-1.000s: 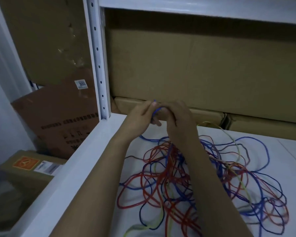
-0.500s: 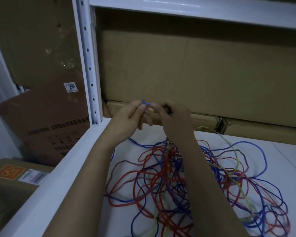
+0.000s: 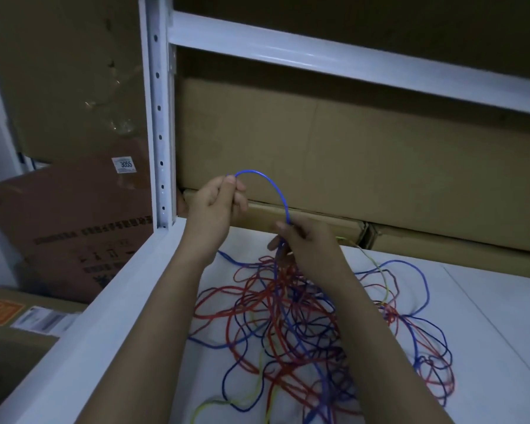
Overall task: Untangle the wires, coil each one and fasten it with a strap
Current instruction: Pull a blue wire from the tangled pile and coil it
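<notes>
Tangled pile of thin red, blue and yellow-green wires (image 3: 303,325) lies on the white shelf surface (image 3: 487,301), nearest the camera. Above it, right hand (image 3: 306,249) pinches a thin blue wire (image 3: 276,191) just over the pile. Wire arcs up to left hand (image 3: 216,203), which pinches its end. Brown cardboard boxes (image 3: 349,166) behind, white perforated metal upright (image 3: 159,117) at left.

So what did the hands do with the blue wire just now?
The left hand and right hand, close together a second ago, have drawn apart, pulling out an arc of thin blue wire between them. Both keep pinching it. The tangled pile of red, blue and yellow wires still lies on the white shelf.
</notes>
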Demonstrator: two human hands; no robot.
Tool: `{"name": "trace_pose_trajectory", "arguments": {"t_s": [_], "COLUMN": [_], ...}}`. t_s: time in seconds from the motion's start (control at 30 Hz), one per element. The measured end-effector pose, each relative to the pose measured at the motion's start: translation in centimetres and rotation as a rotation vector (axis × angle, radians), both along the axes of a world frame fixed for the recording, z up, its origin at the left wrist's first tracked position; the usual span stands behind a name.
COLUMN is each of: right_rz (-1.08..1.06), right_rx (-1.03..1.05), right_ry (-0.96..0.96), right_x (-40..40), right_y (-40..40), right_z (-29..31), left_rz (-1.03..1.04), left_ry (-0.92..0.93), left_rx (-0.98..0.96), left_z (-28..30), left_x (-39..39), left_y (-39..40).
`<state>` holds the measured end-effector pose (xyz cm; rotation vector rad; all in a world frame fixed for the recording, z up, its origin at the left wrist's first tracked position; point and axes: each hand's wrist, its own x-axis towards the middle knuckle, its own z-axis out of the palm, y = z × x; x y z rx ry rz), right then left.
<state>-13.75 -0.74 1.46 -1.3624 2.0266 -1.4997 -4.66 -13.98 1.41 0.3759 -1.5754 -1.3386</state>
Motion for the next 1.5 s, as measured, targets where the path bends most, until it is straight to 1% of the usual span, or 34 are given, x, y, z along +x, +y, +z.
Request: {"name": "trace_pose_trajectory", "arguments": {"t_s": [0.07,0.17,0.2,0.23,0.27,0.33,0.37,0.4,0.43,0.53,0.57,0.6,0.63,0.73,0.77,0.8,0.83,0.9,0.93,0.97,1.0,1.03,1.07,1.1,1.17,1.23,1.27,1.33,1.43,1.5], "right_rz": [-0.051,-0.101,-0.089,-0.092,-0.112,-0.134,-0.130,-0.151,-0.186,-0.261,-0.279,-0.299,-0.306,-0.225,-0.204,-0.200,-0.199,-0.152,-0.101,-0.041,0.004,0.039,0.071,0.100,0.140,0.176,0.191,0.186,0.172,0.217], "right_rx": [-0.157,-0.466,-0.534,-0.532,-0.454,-0.142,-0.071,-0.107,-0.232,-0.719,-0.791,-0.789,-0.715,-0.268,-0.184,-0.158,-0.179,-0.254,-0.260,-0.234,-0.175,-0.099,-0.009,0.077,0.196,0.239,0.229,0.196,0.200,0.250], "right_ry": [-0.144,-0.365,-0.431,-0.455,-0.423,-0.252,-0.185,-0.144,-0.133,-0.121,-0.075,-0.013,0.044,0.184,0.207,0.199,0.163,-0.015,-0.120,-0.179,-0.154,-0.050,0.094,0.237,0.466,0.622,0.655,0.624,0.399,0.307], "right_x": [0.4,1.1,1.5,1.7,1.7,1.9,1.9,2.2,2.6,5.6,6.9,7.9,8.6,8.9,9.0,9.4,10.1,12.3,13.6,14.6,15.6,16.4,17.3,18.2,19.8,21.2,21.7,21.9,21.2,20.7], "right_y": [0.0,0.0,0.0,-0.2,-0.4,-0.4,-0.3,0.0,0.4,3.0,3.7,4.1,4.3,4.8,5.3,5.9,6.7,8.3,8.8,9.1,9.5,9.9,10.3,10.9,11.8,12.4,12.8,13.6,14.4,14.7], "right_z": [1.6,5.1,6.0,6.3,6.3,6.5,7.2,8.5,10.3,15.1,15.7,15.6,14.8,11.0,9.9,8.9,8.1,6.8,6.0,5.0,4.0,2.7,1.4,0.3,-1.5,-2.7,-3.1,-3.9,-4.7,-5.2], "left_rz": [-0.087,-0.214,-0.221,-0.200,-0.162,-0.101,-0.099,-0.110,-0.124,-0.136,-0.135,-0.130,-0.118,-0.104,-0.129,-0.167,-0.211,-0.307,-0.367,-0.430,-0.486,-0.525,-0.535,-0.509,-0.384,-0.252,-0.189,-0.064,0.059,0.086], "left_ry": [0.005,-0.036,-0.050,-0.065,-0.073,-0.061,-0.051,-0.042,-0.040,-0.078,-0.076,-0.070,-0.069,-0.092,-0.095,-0.095,-0.093,-0.065,-0.031,0.019,0.078,0.130,0.162,0.170,0.155,0.159,0.153,0.092,0.032,0.047], "left_rx": [0.057,0.033,0.013,-0.008,-0.030,-0.058,-0.049,-0.037,-0.033,-0.070,-0.083,-0.081,-0.073,-0.036,-0.017,0.007,0.033,0.102,0.155,0.220,0.288,0.349,0.388,0.397,0.385,0.414,0.418,0.365,0.347,0.344], "left_z": [0.2,1.0,1.5,2.1,2.7,3.9,4.6,5.2,5.9,7.7,8.1,8.4,8.5,8.1,7.9,7.7,7.4,7.0,6.8,6.6,6.4,6.2,5.9,5.5,4.5,3.4,3.0,2.5,1.7,1.1], "left_x": [0.5,1.7,2.2,2.7,3.3,4.7,5.4,6.2,6.9,8.8,9.3,10.0,10.6,13.4,14.3,15.3,16.2,17.7,18.4,19.0,19.5,20.1,20.5,20.9,21.2,21.3,21.3,21.5,21.7,21.6], "left_y": [1.2,2.9,3.4,3.9,4.3,5.4,5.9,6.5,7.1,9.0,9.7,10.3,10.9,12.6,13.2,13.8,14.4,15.8,16.5,17.2,17.8,18.4,18.8,19.1,19.5,19.4,19.1,18.2,16.7,16.1]}}
